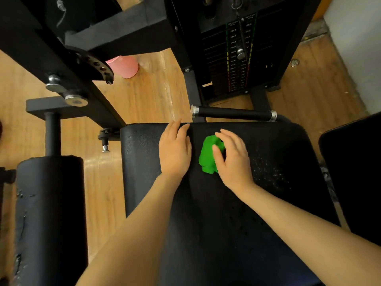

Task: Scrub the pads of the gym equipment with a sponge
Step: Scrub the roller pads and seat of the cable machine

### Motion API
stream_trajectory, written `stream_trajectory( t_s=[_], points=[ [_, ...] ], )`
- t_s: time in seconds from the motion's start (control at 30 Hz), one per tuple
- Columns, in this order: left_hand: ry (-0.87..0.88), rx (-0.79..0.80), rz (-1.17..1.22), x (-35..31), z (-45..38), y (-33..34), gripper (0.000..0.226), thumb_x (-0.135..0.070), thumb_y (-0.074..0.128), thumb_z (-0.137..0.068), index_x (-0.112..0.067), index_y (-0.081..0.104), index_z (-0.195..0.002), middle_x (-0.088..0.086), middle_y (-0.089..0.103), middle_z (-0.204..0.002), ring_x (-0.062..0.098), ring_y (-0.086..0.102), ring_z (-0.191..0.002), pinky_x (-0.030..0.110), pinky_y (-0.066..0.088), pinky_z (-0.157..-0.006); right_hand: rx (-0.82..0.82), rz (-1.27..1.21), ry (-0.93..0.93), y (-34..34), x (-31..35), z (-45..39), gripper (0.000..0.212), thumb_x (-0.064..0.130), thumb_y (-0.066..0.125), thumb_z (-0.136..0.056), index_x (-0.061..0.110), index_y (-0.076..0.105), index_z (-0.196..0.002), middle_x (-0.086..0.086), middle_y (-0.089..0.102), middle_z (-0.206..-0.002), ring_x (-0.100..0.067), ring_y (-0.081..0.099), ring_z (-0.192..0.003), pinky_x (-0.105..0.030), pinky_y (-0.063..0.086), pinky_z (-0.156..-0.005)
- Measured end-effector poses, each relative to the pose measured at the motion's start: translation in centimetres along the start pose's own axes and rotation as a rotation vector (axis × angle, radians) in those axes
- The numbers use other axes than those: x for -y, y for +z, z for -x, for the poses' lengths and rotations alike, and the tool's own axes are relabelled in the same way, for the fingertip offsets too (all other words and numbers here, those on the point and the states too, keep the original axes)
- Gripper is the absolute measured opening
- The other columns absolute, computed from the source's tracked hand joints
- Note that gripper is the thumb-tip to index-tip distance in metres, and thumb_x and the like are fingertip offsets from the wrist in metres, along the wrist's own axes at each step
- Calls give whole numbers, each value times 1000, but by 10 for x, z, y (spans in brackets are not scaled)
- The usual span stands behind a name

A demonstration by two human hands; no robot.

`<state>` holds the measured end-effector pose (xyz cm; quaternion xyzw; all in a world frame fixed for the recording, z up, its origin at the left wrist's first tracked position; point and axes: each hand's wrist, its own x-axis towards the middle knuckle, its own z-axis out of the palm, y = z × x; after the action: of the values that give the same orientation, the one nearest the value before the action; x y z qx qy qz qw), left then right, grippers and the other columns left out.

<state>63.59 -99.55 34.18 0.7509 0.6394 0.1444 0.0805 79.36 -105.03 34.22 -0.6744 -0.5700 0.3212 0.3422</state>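
Sponge (208, 154), soft and crumpling, I am gripping from above in my right hand (232, 159) near the seat pad (268, 203) far edge, left hand (175, 151) resting flat, fingers straight.

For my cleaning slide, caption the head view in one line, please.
Right hand grips a green sponge on the black seat pad; left hand rests flat beside it.

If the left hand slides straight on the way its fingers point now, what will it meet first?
The left hand lies flat on the seat pad, fingertips already at its far edge. Beyond that edge it would probably meet only air above the wooden floor; the black handle bar sits further right.
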Motion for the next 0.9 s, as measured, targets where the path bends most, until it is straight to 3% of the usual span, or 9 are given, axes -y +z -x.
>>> stream_trajectory(
  t_s=[0.1, 0.2, 0.27, 0.37, 0.57, 0.73, 0.9],
  points=[
    [96, 56, -101, 8, -12, 4, 33, -11, 48, -91, -5, 62, -120, 18, 56, -133, 38, 50, -125, 48, 39, -104, 125, 88, -90, 11, 3, 2, 51, 43, 53, -90, 16, 51, -134, -2, 43, -144, -18, 33, -136, -36, 25, -110],
    [119, 75, -157, 7, -10, 7, 40, -19, 36, -94, -9, 59, -125, 13, 55, -136, 33, 47, -130, 46, 31, -111, 204, 190, -140, 14, -3, 4, 59, 36, 67, -86, 17, 48, -139, -3, 37, -150, -21, 28, -140, -43, 27, -115],
    [116, 80, -162, 7, -8, 7, 42, -20, 33, -94, -9, 57, -127, 12, 53, -139, 32, 44, -132, 45, 29, -113, 208, 206, -132, 12, -4, 4, 65, 32, 69, -85, 15, 43, -142, -4, 35, -151, -21, 29, -140, -39, 26, -115],
    [113, 87, -164, 7, -9, 7, 44, -21, 31, -94, -9, 57, -127, 12, 52, -139, 32, 44, -132, 45, 28, -114, 161, 169, -78, 10, -1, -1, 69, 27, 71, -85, 10, 40, -143, -6, 37, -149, -21, 30, -139, -33, 24, -114],
    [135, 83, -153, 8, -10, 8, 43, -20, 33, -93, -10, 58, -126, 13, 54, -137, 31, 44, -132, 45, 29, -114, 1, 134, 16, 20, 1, -32, 56, 18, 65, -89, 9, 45, -140, -6, 39, -147, -19, 29, -139, -27, 21, -113],
    [142, 94, -160, 9, -11, 9, 43, -20, 33, -93, -9, 57, -127, 13, 54, -136, 30, 43, -133, 45, 30, -113, -84, 241, 12, 31, -2, -40, 44, 33, 63, -89, 9, 59, -125, -7, 55, -128, -22, 46, -123, -37, 39, -105],
    [142, 96, -160, 11, -11, 9, 42, -18, 35, -92, -10, 57, -127, 13, 54, -137, 30, 43, -133, 45, 29, -114, -131, 285, 42, 39, 2, -18, 38, 21, 63, -87, 9, 61, -123, -6, 57, -124, -22, 47, -121, -37, 43, -103]
  ],
)
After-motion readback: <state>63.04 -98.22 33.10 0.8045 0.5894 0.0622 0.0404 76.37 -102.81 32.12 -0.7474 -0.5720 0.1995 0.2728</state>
